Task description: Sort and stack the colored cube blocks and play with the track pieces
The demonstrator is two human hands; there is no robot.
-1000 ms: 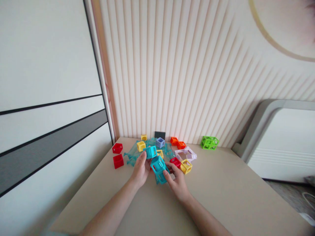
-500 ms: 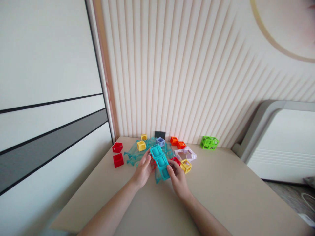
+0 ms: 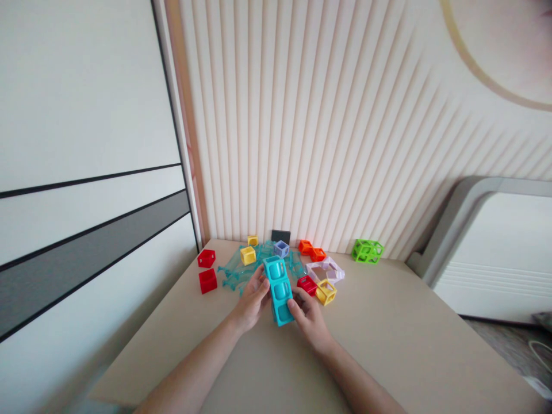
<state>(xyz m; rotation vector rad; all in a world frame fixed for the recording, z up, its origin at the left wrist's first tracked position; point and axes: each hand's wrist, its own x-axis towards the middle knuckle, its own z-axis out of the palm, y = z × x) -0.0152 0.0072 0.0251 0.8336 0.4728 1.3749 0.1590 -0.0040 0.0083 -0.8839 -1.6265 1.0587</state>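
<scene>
A turquoise bar of three joined open-framed cube blocks is held up above the table between my two hands. My left hand grips its left side, thumb along the edge. On the lower right side, my right hand holds it with the thumb near the front face. The fingers behind the bar are partly hidden. Just beyond my right hand lie a red block and a yellow open-framed block. Behind the bar, translucent teal pieces are spread out on the table.
Two red blocks sit at the table's left edge. Yellow blocks, a blue-violet block, orange blocks, a pale lilac frame and green joined cubes stand toward the ribbed wall.
My hands have turned the turquoise bar more upright, its lower end swinging left. The red block by my right hand now shows more fully.
</scene>
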